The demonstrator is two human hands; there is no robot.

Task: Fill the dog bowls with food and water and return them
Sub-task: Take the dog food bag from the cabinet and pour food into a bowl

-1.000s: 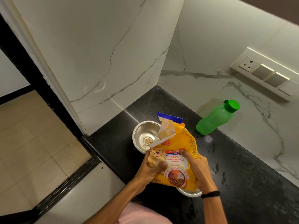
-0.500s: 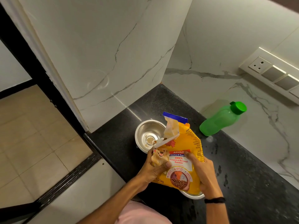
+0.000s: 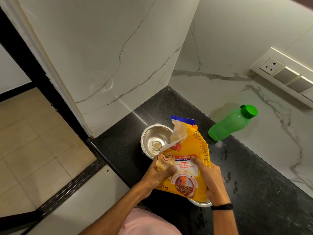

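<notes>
A yellow dog food bag [image 3: 185, 164] with a torn-open top is held upright over the black counter [image 3: 254, 192]. My left hand [image 3: 158, 175] grips its left edge, thumb across the front. My right hand [image 3: 209, 179] grips its right side. Behind the bag stands a steel bowl [image 3: 153, 139] with a little kibble at its bottom. A second steel bowl [image 3: 201, 203] shows only as a rim under the bag's lower edge. A green water bottle [image 3: 232, 122] with its cap on leans against the marble wall at the right.
The counter ends in a corner between two marble walls. A switch panel [image 3: 284, 75] sits on the right wall. The counter's left edge drops to a tiled floor [image 3: 33, 141] by a dark door frame. Small wet spots mark the counter at the right.
Both hands keep the same hold on the bag, which stays over the near bowl. Only my head has shifted a little.
</notes>
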